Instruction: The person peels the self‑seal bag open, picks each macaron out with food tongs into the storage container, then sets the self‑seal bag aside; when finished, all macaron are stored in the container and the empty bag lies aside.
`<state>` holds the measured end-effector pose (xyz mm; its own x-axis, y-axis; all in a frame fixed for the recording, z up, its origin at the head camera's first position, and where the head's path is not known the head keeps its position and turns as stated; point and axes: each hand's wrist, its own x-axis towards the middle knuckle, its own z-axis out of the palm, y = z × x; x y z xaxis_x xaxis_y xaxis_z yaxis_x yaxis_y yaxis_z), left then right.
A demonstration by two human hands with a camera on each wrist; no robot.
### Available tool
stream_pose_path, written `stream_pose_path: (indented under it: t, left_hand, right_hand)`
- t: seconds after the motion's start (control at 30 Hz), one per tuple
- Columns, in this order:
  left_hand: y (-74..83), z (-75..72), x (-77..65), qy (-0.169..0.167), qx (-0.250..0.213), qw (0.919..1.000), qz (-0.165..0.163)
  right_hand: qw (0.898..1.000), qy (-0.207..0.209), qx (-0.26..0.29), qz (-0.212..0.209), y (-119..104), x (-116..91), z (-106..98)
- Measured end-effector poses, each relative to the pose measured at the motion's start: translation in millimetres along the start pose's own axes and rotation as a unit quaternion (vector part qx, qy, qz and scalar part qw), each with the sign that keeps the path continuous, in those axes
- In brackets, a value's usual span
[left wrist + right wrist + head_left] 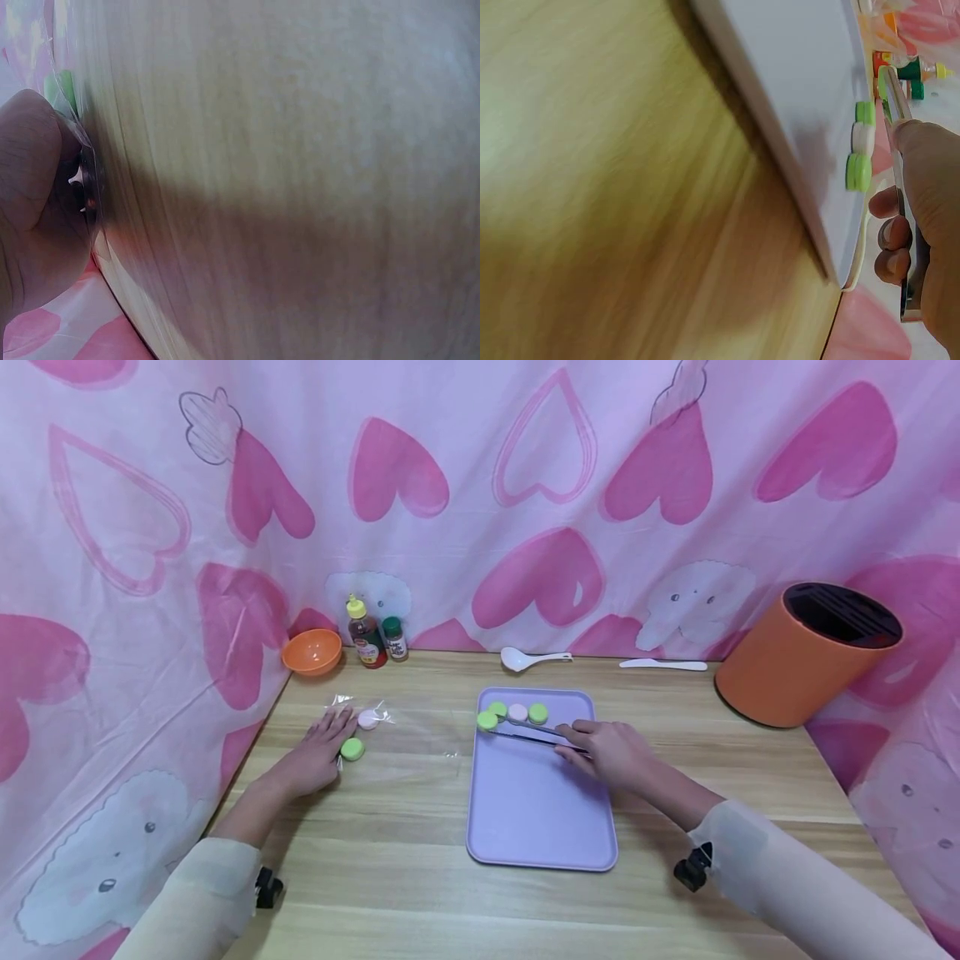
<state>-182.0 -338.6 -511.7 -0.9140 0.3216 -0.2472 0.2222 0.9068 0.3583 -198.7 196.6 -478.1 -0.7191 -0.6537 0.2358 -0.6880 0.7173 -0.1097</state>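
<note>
My right hand (pixel 611 752) holds metal tongs (pixel 525 739) over the purple tray (pixel 540 810). A green macaron (pixel 487 721) is at the tong tips, near the tray's left rim; in the right wrist view it appears between the arms. Close by, at the tray's far end, are another green macaron (pixel 498 708), a pale pink one (pixel 517 713) and a third green one (pixel 537 713). My left hand (pixel 318 747) rests with extended fingers on a clear plastic bag (pixel 412 735). Beside those fingers lie a pale macaron (pixel 368 719) and a green macaron (pixel 352 748), seemingly inside the bag.
Along the back edge stand an orange bowl (pixel 312 652), a sauce bottle (pixel 367 635) with a yellow cap and a green-capped spice jar (pixel 395 640). Farther right lie a white ladle (pixel 525 659) and a white knife (pixel 663 665), then an orange knife block (pixel 795 660).
</note>
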Motion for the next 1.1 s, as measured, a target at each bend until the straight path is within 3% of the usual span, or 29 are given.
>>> stream_pose_path:
  t: [0.7, 0.93, 1.1]
  left_hand:
    - [2.1, -0.7, -0.2, -0.002, -0.008, 0.9999, -0.007]
    - [5.1, -2.2, -1.9, 0.007, -0.005, 1.0000, 0.000]
    - [7.0, -3.4, -3.0, 0.008, -0.004, 1.0000, 0.000]
  right_hand:
    - [1.000, -0.024, -0.014, 0.000, 12.4, -12.7, 15.5]
    - [1.000, 0.004, 0.025, -0.012, 20.0, -16.4, 20.4]
    - [1.000, -0.006, 0.028, -0.002, 20.0, -16.3, 15.1]
